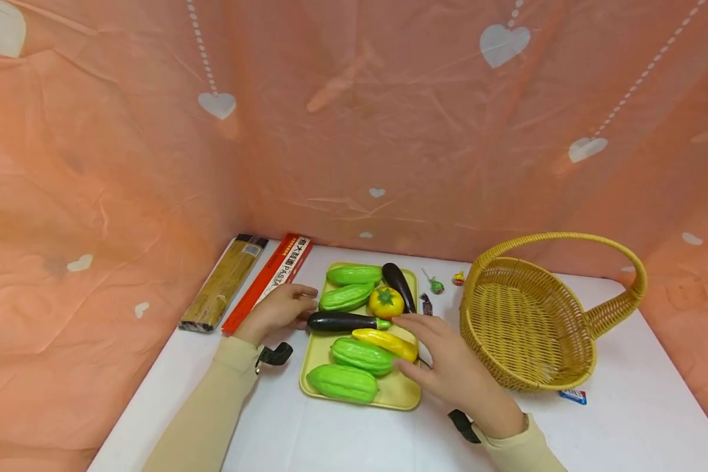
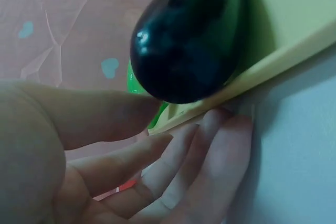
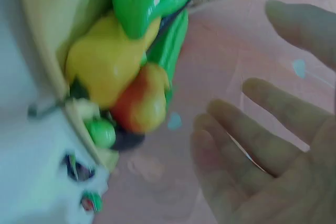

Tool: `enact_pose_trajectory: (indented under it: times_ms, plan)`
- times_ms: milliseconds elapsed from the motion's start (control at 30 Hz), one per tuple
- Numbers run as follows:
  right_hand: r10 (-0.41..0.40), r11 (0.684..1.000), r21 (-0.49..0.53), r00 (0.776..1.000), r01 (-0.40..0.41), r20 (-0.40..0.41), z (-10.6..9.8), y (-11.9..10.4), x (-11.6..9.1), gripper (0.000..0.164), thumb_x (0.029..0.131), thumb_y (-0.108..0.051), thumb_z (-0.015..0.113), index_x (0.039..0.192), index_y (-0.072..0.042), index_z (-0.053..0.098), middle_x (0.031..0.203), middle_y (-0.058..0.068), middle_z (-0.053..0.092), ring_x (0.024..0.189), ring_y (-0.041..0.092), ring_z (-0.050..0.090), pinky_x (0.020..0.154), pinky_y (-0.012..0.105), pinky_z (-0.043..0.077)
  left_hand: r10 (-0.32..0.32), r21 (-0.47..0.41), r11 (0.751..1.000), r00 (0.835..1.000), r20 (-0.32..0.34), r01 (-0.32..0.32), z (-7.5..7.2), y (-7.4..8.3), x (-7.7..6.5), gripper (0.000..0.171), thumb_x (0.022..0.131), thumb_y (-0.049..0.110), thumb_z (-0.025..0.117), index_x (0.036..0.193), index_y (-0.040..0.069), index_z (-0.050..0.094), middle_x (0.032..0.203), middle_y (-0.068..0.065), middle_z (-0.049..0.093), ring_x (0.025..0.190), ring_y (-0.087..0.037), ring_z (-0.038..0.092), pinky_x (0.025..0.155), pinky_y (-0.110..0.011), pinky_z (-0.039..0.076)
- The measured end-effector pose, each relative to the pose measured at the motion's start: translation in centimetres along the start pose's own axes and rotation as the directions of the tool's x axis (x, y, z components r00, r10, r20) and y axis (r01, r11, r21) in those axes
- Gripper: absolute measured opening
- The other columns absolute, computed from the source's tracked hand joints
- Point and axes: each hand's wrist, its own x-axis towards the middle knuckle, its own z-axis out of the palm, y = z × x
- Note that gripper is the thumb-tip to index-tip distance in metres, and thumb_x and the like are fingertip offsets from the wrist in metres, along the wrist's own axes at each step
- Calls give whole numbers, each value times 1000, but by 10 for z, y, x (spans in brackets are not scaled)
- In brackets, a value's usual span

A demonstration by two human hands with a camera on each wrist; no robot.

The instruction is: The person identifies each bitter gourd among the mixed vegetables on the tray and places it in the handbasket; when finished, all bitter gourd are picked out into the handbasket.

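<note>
Crosswise eggplant point(image 1: 341, 322): mid-tray point(image 1: 398, 396), long axis left to right, green stem point(image 1: 383, 324) toward your right hand point(image 1: 448, 360).
Your left hand point(image 1: 278, 308): nearer, at the blunt end; thumb and fingers apart, contact unclear.
Your right fingers: spread, empty, by the stem end.

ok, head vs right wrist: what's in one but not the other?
Head only: the wicker basket, red pasta packet, brown packet and small blue packet.

Right wrist only: the red side of the round fruit and the palm side of the right hand.

Both: the tray, green vegetables, long yellow piece, green lollipop and left hand.
</note>
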Motion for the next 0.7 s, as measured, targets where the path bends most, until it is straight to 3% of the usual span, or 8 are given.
enact_pose_trajectory:
  times_ms: [133, 233, 400, 700]
  plan:
    - [46, 998, 43, 992, -52, 120, 13, -6, 13, 55, 87, -37, 79, 136, -20, 62, 136, -2, 62, 128, 19, 57, 106, 43, 50, -10, -10, 1000, 1000, 11, 10, -2, -1, 1, 42, 98, 15, 61, 138, 4, 59, 119, -17, 69, 88, -18, 69, 75, -32, 62]
    - [26, 996, 74, 984, -40, 175, 23, -9, 22, 49, 89, -35, 77, 133, -18, 64, 132, -2, 63, 125, 17, 58, 106, 42, 49, -14, -3, 1000, 1000, 4, 14, -3, -2, 1, 40, 97, 14, 62, 136, 6, 61, 117, -15, 70, 88, -18, 69, 75, -32, 62]
    - [20, 994, 101, 976, -42, 216, 37, -13, 28, 46, 90, -32, 75, 132, -18, 65, 131, -3, 64, 123, 15, 58, 106, 39, 49, 5, -7, 1000, 1000, -1, -5, -2, -4, 4, 40, 95, 13, 64, 135, 8, 63, 115, -13, 71, 87, -17, 70, 74, -32, 62]
    - [37, 997, 48, 961, -52, 273, 47, -15, 25, 45, 93, -30, 72, 136, -21, 63, 135, -3, 63, 127, 17, 57, 107, 40, 49, 2, -67, 998, 1000, 18, 0, 1, -8, 4, 40, 95, 10, 64, 135, 5, 62, 118, -15, 71, 87, -17, 71, 77, -33, 62]
